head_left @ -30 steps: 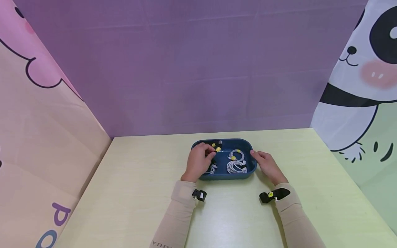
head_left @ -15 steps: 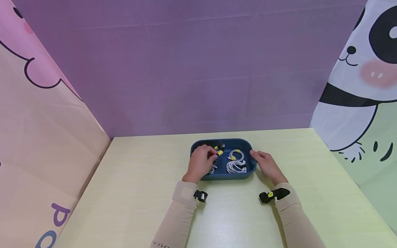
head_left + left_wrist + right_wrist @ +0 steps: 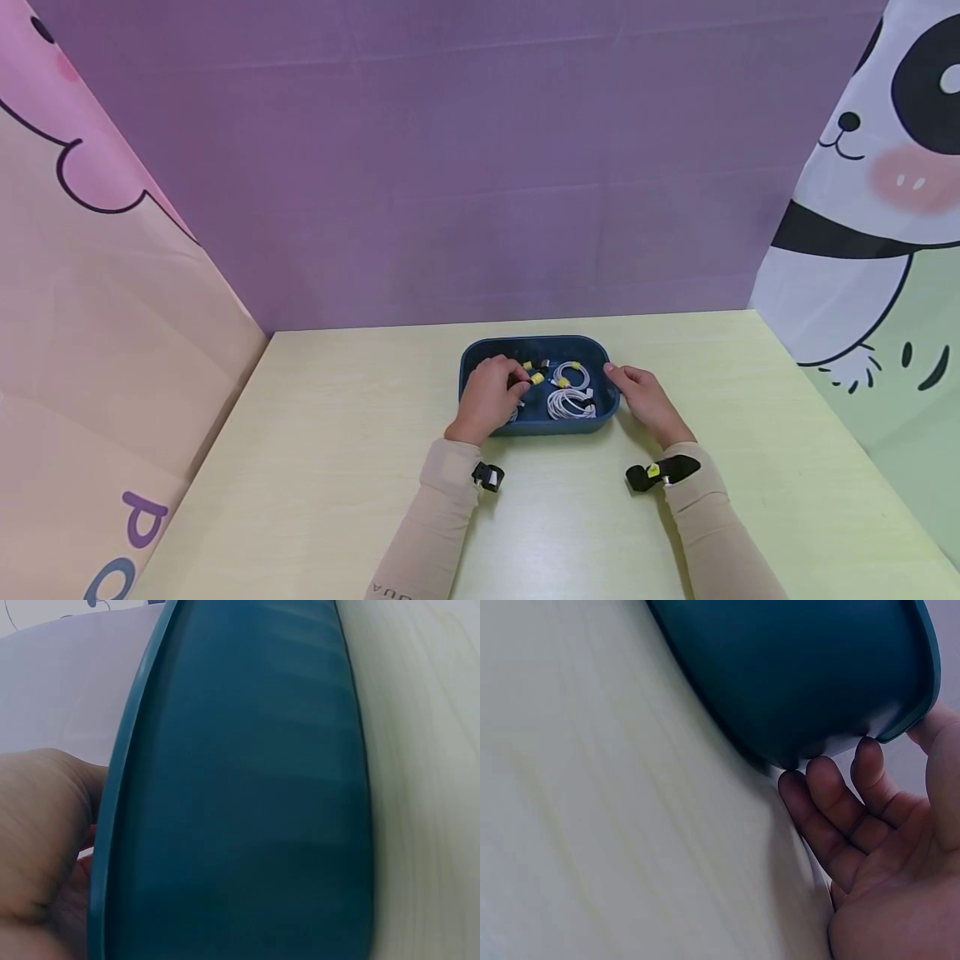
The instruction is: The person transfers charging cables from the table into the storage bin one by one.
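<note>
A dark blue tray (image 3: pixel 555 427) with rounded corners stands on the table near its back edge. My left hand (image 3: pixel 487 396) reaches over the tray's left end and pinches a black cable with a yellow tie (image 3: pixel 537 378); the hand hides most of it. With the thumb over the rim and the fingers against the outer wall, my right hand (image 3: pixel 647 400) grips the tray's right end. In the right wrist view the right fingertips (image 3: pixel 826 774) touch the tray's outside (image 3: pixel 795 682). The left wrist view shows mainly the tray's side (image 3: pixel 240 787), with the left hand (image 3: pixel 37 847) behind the rim.
Two coiled white cables, one with yellow ties (image 3: pixel 572 375) and one with a black tie (image 3: pixel 572 405), lie in the tray's right half. A black cable end with a metal plug (image 3: pixel 544 365) shows behind the left fingers. A purple cloth (image 3: pixel 487 167) hangs behind the table (image 3: pixel 337 467).
My left hand has shifted slightly right and toward me inside the tray, and the black cable with its yellow tie has moved along with it. The right hand stays at the rim.
</note>
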Demonstrator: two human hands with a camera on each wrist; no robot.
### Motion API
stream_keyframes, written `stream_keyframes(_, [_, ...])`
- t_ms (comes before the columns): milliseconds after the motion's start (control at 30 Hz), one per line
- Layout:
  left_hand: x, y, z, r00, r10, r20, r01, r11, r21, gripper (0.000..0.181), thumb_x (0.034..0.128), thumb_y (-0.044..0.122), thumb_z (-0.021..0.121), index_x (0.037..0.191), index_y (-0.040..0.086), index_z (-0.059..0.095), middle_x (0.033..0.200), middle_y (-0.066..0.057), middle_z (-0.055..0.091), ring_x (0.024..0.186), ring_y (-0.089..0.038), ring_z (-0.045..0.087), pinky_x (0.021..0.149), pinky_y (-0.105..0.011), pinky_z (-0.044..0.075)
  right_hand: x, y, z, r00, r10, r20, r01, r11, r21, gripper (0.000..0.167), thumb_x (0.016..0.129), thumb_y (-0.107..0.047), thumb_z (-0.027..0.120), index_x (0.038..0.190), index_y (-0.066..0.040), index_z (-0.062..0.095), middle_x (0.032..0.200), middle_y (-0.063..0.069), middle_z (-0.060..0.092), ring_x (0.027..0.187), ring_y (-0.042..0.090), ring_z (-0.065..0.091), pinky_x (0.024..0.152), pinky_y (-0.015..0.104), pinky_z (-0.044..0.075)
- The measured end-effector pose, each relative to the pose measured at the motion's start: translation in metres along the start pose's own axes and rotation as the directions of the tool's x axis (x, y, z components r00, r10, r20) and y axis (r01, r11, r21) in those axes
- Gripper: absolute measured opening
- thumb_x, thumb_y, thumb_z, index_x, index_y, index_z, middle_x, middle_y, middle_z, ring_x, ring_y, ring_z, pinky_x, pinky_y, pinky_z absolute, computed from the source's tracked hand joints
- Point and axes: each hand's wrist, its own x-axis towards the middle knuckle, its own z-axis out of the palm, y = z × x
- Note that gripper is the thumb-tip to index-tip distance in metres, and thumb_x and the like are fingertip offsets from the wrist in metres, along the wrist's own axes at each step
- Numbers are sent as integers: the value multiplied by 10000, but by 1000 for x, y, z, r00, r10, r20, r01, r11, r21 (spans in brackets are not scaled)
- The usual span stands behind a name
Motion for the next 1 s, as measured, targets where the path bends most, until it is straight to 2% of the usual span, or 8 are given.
stream_keyframes(267, [-2,2,2,1000,-4,7,4,999,47,53,942,175,746,931,127,767,953,-30,691,900,-198,601,884,-391,539,-2,-1,0,1000,-4,-6,4,1000,0,637,995,-669,472,978,-44,595,900,55,437,994,249,444,809,378,336])
stream_keyframes(400, [-2,3,2,1000,9,2,-9,998,59,48,940,175,749,919,135,766,948,-28,696,906,-205,613,883,-399,538,-1,-2,0,1000,-6,-3,6,1000,2,645,997,-667,470,998,-37,605,927,60,458,1028,254,445,830,387,335])
stream_keyframes(833, [4,4,5,999,42,-5,-42,996,83,60,934,169,756,891,132,776,932,-38,708,908,-234,643,878,-436,538,-1,-2,-1,1000,2,0,-2,1000,0,657,994,-675,469,1020,-31,600,974,82,482,1047,260,448,842,388,340])
stream_keyframes(1000, [7,6,8,999,36,-11,-35,994,105,46,925,168,766,891,138,779,926,-38,710,905,-242,653,867,-449,541,-1,-2,-1,1000,3,-2,-3,1000,-8,664,992,-681,464,1037,-34,606,983,75,491,1052,254,449,841,385,342])
